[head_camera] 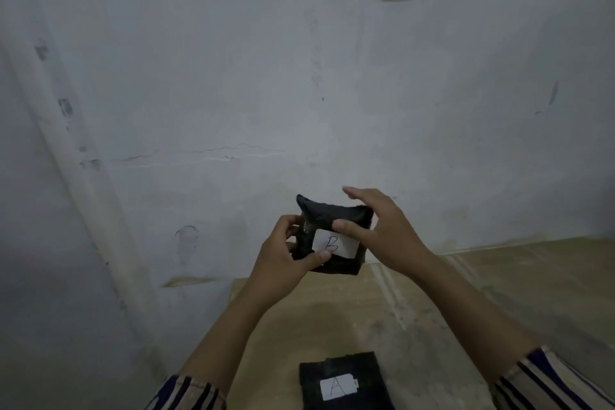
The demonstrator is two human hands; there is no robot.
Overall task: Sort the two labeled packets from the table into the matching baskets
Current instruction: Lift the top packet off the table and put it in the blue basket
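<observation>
**Holding packet B up in both hands**

Gripping the black packet marked B (332, 236) in mid-air, I've got it raised in front of the pale wall (199, 76), above the far edge of the wooden table (432, 303). No basket shows anywhere in my view, so I cannot tell where the containers stand or what is in them.

My left hand (283, 260) pinches the packet's left side: thumb pressed on the lower left corner of the white label, fingers curled round behind the edge. My right hand (379, 230) takes the right side, thumb laid across the front just above the label, fingers loosely arched over the top and only partly closed, the forefinger stretched out clear of the packet.

Packet B is soft and dark, a bit crumpled, its top left corner poking up into a point. The white label faces me with a handwritten B.

Packet A (344, 383) lies flat on the table near me, between my forearms, label up, touched by neither hand. Striped sleeves (545, 379) show at both wrists.
</observation>
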